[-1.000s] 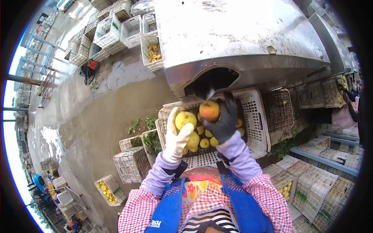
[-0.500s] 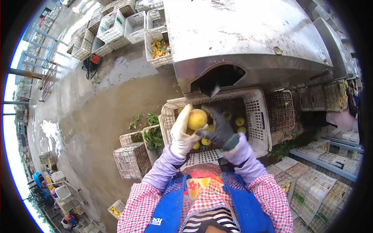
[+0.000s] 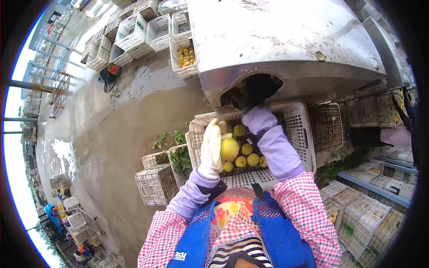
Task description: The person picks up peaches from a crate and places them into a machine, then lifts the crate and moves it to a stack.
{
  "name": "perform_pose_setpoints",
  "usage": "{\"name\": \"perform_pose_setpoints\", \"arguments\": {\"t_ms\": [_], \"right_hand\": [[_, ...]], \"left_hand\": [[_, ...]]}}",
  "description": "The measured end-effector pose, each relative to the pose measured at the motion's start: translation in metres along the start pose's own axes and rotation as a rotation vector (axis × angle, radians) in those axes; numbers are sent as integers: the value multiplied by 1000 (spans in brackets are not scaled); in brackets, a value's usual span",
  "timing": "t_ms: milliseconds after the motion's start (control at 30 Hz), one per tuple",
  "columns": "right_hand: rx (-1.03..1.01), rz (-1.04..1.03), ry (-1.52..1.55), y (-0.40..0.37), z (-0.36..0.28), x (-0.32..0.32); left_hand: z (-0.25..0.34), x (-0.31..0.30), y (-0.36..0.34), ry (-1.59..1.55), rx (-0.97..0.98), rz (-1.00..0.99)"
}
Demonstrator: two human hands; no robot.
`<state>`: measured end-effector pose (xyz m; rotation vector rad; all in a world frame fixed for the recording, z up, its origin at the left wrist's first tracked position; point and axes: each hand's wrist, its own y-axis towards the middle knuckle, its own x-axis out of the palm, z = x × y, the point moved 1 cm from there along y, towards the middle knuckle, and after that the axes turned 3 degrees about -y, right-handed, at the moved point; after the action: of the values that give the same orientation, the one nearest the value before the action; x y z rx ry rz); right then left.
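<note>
My left hand [image 3: 212, 151], in a white glove, holds a yellow peach [image 3: 229, 149] against its palm and fingers over the left part of a white plastic crate [image 3: 298, 134]. Several more yellow peaches [image 3: 253, 159] lie on the crate's floor beneath. My right hand [image 3: 251, 93], in a dark glove, reaches into the dark opening [image 3: 268, 85] of a metal machine [image 3: 286, 40] at the crate's far side. Its fingers are lost in the shadow there, so what they hold is hidden. The lilac right sleeve covers part of the crate.
A brown crate [image 3: 327, 128] stands to the right of the white one. At left are a crate of green leaves [image 3: 180, 160] and a tipped crate [image 3: 156, 185]. Farther back is a crate of orange fruit [image 3: 184, 71]. Stacked crates [image 3: 357, 210] line the right.
My right hand has left the peach and moved forward into the machine's opening. My left hand keeps the peach, now slightly lower and turned more upright.
</note>
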<state>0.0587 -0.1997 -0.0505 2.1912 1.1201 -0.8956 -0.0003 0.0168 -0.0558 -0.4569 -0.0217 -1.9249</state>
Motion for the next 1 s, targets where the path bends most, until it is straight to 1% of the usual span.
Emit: {"name": "perform_pose_setpoints", "arguments": {"t_ms": [67, 133, 167, 233, 300, 367, 400, 433, 467, 500, 533, 633, 733, 767, 800, 833, 900, 933, 1000], "right_hand": [[-149, 188, 4, -17, 22, -3], [-230, 136, 118, -43, 9, -35], [-229, -23, 234, -74, -14, -62], [-182, -262, 437, -124, -33, -59], [-215, -108, 355, -155, -22, -41], [-278, 7, 224, -157, -16, -38], [-308, 47, 139, -156, -17, -40], [-331, 86, 55, -158, -18, -42], [-349, 106, 61, -159, -17, -43], [-369, 129, 65, -159, -16, -45], [-393, 153, 68, -158, -15, -47], [-261, 259, 129, -158, -23, -49], [-254, 220, 89, -154, -18, -44], [-281, 219, 35, -152, -16, -43], [-308, 218, -18, -150, -14, -42], [-334, 217, -71, -147, -13, -41], [-290, 213, 11, -143, -17, -37], [-271, 212, 49, -139, -18, -35], [-262, 293, 16, -123, -17, -31]], "left_hand": [[-17, -7, 5, -68, 45, -16], [17, 13, 4, -501, -194, 41], [23, 15, 4, -402, -103, -10], [26, 19, 2, -196, 62, -110], [21, 30, 0, -146, 129, -108], [21, 41, -1, -445, -156, 4], [4, 29, -3, -251, -45, -167], [2, 23, -3, -126, -14, -224], [2, 19, -5, -3, 16, -280], [15, 30, -4, -276, -259, -223], [29, 42, -4, -558, -514, -83], [29, 43, -4, -796, -525, -173], [24, 49, -1, -627, -377, -136], [24, 50, 1, -570, -322, -121], [43, 54, 5, -575, -339, -214], [40, 48, 7, -458, -308, -217], [32, 39, 6, -227, -248, -222], [36, 45, 5, -407, -290, -251], [28, 49, 8, -388, -224, -172]]}}
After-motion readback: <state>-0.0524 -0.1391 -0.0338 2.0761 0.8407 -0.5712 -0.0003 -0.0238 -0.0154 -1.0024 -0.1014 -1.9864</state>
